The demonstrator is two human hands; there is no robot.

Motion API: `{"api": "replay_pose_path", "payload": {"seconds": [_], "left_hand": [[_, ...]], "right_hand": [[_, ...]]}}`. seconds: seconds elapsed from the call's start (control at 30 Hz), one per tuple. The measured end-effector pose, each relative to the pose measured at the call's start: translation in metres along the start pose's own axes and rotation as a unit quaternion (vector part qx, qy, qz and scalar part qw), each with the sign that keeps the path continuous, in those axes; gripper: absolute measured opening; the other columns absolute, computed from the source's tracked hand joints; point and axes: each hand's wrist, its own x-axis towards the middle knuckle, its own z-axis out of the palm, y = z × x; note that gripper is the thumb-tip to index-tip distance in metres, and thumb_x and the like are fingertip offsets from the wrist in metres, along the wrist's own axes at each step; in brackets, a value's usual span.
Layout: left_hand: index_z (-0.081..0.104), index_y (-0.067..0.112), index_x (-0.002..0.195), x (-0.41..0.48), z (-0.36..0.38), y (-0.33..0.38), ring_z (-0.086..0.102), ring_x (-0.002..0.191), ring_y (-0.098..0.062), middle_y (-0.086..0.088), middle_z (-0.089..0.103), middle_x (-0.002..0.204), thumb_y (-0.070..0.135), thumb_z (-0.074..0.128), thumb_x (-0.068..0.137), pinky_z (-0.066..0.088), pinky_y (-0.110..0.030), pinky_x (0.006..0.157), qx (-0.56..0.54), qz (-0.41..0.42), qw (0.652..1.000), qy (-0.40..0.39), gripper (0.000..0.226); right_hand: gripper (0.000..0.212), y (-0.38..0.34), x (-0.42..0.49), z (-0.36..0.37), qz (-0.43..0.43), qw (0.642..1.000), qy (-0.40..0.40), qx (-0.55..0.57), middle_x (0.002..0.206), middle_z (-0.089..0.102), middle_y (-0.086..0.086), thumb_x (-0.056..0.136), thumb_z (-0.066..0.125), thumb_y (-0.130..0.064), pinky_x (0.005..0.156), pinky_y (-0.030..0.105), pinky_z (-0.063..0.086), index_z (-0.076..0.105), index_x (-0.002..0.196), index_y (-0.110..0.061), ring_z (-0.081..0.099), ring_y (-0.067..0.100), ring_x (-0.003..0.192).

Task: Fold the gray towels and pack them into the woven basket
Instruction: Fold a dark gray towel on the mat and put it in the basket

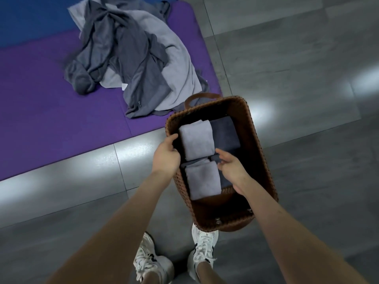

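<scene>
Gray towels, folded into flat packets, lie inside the woven basket: two light gray ones along its left side, one beyond the other, and dark gray towels beside them on the right. The left grip is wrapped over the basket's left rim, thumb inside. The right grip reaches into the basket, and its fingers pinch the edge of the nearer dark towel, which the hand mostly hides. The basket is brown, with a loop handle at its far end and metal rivets at the near end. Whether it rests on the floor or is lifted cannot be told.

Just beyond the basket, a pile of unfolded towels, light and dark gray, sprawls on a purple mat, with a blue mat behind it. A small white tag shows on one towel, too small to read. The floor is glossy gray tile with bright glare patches. White sneakers stand below the basket.
</scene>
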Motion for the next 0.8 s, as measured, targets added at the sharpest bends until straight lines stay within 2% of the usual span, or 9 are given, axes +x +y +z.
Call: {"api": "replay_pose_path", "payload": {"seconds": [0.07, 0.13, 0.2, 0.3, 0.43, 0.53, 0.6, 0.7, 0.8], "left_hand": [[0.049, 0.017, 0.133, -0.014, -0.01, 0.011, 0.052, 0.079, 0.002, 0.008, 0.054, 0.112, -0.006, 0.033, 0.091, 0.042, -0.004, 0.054, 0.003, -0.007, 1.0, 0.011, 0.051], [0.054, 0.015, 0.125, -0.035, -0.023, 0.023, 0.055, 0.081, -0.003, 0.008, 0.052, 0.102, -0.007, 0.033, 0.09, 0.042, -0.006, 0.054, -0.004, -0.018, 1.0, 0.02, 0.046], [0.057, 0.016, 0.113, -0.058, -0.043, 0.035, 0.057, 0.088, -0.013, 0.008, 0.053, 0.094, -0.006, 0.036, 0.09, 0.048, -0.014, 0.068, -0.014, -0.026, 0.999, 0.024, 0.037], [0.06, 0.011, 0.11, -0.081, -0.085, 0.053, 0.055, 0.093, -0.016, 0.0, 0.056, 0.101, -0.007, 0.039, 0.088, 0.05, -0.034, 0.088, -0.021, -0.032, 0.999, 0.038, 0.035], [0.061, 0.015, 0.105, -0.088, -0.165, 0.082, 0.056, 0.082, -0.015, -0.001, 0.058, 0.1, 0.001, 0.048, 0.09, 0.05, -0.039, 0.089, -0.023, -0.006, 0.999, 0.048, 0.024], [0.06, 0.019, 0.102, -0.072, -0.242, 0.099, 0.058, 0.086, -0.021, 0.001, 0.059, 0.093, 0.005, 0.052, 0.089, 0.051, -0.043, 0.09, -0.018, 0.007, 0.998, 0.064, 0.02], [0.06, 0.017, 0.101, -0.051, -0.294, 0.105, 0.058, 0.085, -0.022, 0.001, 0.059, 0.089, 0.004, 0.052, 0.089, 0.051, -0.043, 0.087, -0.012, 0.022, 0.996, 0.081, 0.019], [0.06, 0.013, 0.102, -0.008, -0.367, 0.109, 0.052, 0.067, -0.023, -0.005, 0.059, 0.085, 0.001, 0.05, 0.089, 0.046, -0.033, 0.069, 0.009, 0.028, 0.996, 0.081, 0.02], [0.061, 0.012, 0.104, 0.054, -0.429, 0.101, 0.047, 0.059, -0.024, -0.01, 0.06, 0.078, 0.001, 0.048, 0.088, 0.039, -0.029, 0.06, 0.054, 0.036, 0.995, 0.071, 0.024]], "right_hand": [[0.051, -0.006, -0.013, 0.001, 0.005, 1.0, -0.003, -0.011, 0.145, 0.039, 0.005, 0.096, 0.039, 0.005, 0.097, 0.021, 0.034, 0.041, 0.141, -0.019, 0.041, 0.013, 0.125], [0.047, -0.017, -0.035, 0.004, 0.009, 1.0, -0.002, -0.01, 0.14, 0.044, 0.005, 0.095, 0.041, 0.004, 0.1, 0.026, 0.035, 0.048, 0.135, -0.021, 0.043, 0.017, 0.126], [0.041, -0.035, -0.062, 0.009, 0.001, 1.0, 0.003, -0.007, 0.123, 0.054, 0.006, 0.094, 0.042, 0.004, 0.089, 0.025, 0.042, 0.055, 0.123, -0.021, 0.051, 0.016, 0.11], [0.033, -0.077, -0.101, 0.024, -0.006, 1.0, -0.017, -0.016, 0.096, 0.059, 0.003, 0.093, 0.042, 0.007, 0.068, 0.021, 0.044, 0.06, 0.114, -0.012, 0.055, 0.019, 0.09], [0.023, -0.146, -0.131, 0.068, -0.021, 0.999, -0.025, -0.025, 0.088, 0.06, 0.002, 0.095, 0.045, 0.002, 0.059, 0.017, 0.044, 0.058, 0.105, -0.014, 0.055, 0.012, 0.069], [0.02, -0.197, -0.14, 0.116, -0.037, 0.999, -0.021, -0.026, 0.083, 0.058, 0.001, 0.095, 0.045, 0.001, 0.057, 0.018, 0.04, 0.057, 0.104, -0.013, 0.053, 0.01, 0.065], [0.02, -0.228, -0.137, 0.154, -0.047, 0.999, -0.006, -0.019, 0.079, 0.057, 0.001, 0.094, 0.045, 0.002, 0.049, 0.014, 0.038, 0.056, 0.103, -0.011, 0.053, 0.007, 0.06], [0.022, -0.266, -0.121, 0.214, -0.048, 0.998, 0.027, -0.012, 0.071, 0.054, 0.001, 0.092, 0.046, 0.007, 0.042, 0.01, 0.035, 0.056, 0.103, -0.01, 0.05, -0.004, 0.043], [0.022, -0.29, -0.091, 0.273, -0.055, 0.997, 0.056, -0.01, 0.071, 0.054, 0.0, 0.091, 0.048, 0.008, 0.042, 0.01, 0.037, 0.056, 0.101, -0.01, 0.052, 0.007, 0.052]]}}
